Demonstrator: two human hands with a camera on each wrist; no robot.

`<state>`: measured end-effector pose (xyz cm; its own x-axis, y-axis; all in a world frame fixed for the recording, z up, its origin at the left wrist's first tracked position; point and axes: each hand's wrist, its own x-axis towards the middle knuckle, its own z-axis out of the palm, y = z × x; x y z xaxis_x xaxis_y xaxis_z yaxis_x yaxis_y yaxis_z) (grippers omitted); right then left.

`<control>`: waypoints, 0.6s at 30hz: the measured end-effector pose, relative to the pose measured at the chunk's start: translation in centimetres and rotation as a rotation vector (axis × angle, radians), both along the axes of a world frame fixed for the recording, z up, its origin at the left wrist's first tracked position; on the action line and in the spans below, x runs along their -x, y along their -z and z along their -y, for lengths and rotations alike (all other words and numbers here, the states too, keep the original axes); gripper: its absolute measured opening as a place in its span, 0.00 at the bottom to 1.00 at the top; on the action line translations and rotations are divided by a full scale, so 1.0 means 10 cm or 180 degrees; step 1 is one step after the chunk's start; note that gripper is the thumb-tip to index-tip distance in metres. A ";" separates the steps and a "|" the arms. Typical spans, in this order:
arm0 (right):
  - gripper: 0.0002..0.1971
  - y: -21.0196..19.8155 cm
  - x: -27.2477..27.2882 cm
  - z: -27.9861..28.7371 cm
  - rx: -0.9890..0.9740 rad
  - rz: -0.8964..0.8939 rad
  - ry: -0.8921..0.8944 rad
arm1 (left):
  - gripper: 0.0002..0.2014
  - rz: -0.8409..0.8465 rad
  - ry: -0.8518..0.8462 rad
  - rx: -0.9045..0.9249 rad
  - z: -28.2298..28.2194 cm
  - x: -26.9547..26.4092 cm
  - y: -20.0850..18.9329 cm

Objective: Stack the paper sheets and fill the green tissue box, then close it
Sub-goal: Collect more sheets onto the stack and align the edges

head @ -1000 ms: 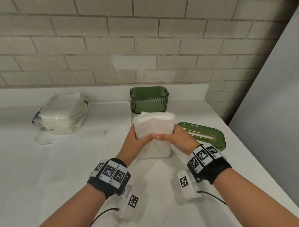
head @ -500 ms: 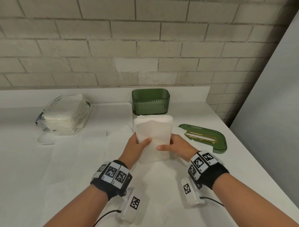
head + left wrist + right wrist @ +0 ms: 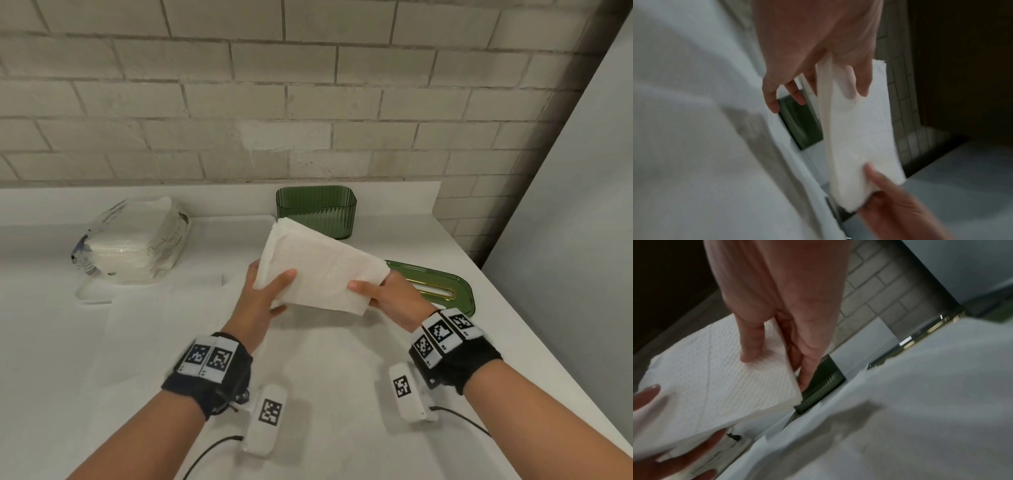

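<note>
A stack of white paper sheets (image 3: 320,267) hangs in the air above the counter, tilted with its far corner up. My left hand (image 3: 270,291) pinches its left edge, thumb on top. My right hand (image 3: 380,294) pinches its right corner, thumb on top. The same stack (image 3: 859,129) shows in the left wrist view and again as the stack (image 3: 715,378) in the right wrist view. The green tissue box (image 3: 317,210) stands open behind the stack by the wall. Its green lid (image 3: 442,286) with a gold slot lies flat to the right.
A plastic pack of paper towels (image 3: 133,240) lies at the back left. Flat white sheets (image 3: 164,325) cover the counter under my arms. A brick wall (image 3: 308,102) runs behind, and the counter edge (image 3: 534,335) drops off at the right beside a grey panel.
The stack has been lifted off the counter and turned from upright to a slanted, wider lie. Both hands have shifted apart to its left edge and right corner.
</note>
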<state>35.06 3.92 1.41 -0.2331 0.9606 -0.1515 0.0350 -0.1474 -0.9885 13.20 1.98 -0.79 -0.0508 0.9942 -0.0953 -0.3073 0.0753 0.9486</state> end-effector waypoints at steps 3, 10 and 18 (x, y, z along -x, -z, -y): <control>0.09 -0.06 -0.11 -0.03 -0.0356 0.0571 -0.0175 | 0.37 -0.0826 0.0260 -0.0219 -0.05 0.18 -0.08; 0.10 -0.07 -0.15 -0.06 -0.0607 0.1007 -0.0486 | 0.36 -0.1284 0.0564 -0.0278 -0.09 0.16 -0.09; 0.10 -0.01 -0.17 -0.06 -0.0563 0.0978 -0.0451 | 0.21 -0.1282 0.0537 -0.0357 -0.01 0.13 -0.05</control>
<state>36.78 4.49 1.48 -0.3349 0.9397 -0.0698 0.3415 0.0520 -0.9385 11.92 2.13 -0.31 0.1018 0.9948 0.0077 0.0958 -0.0175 0.9952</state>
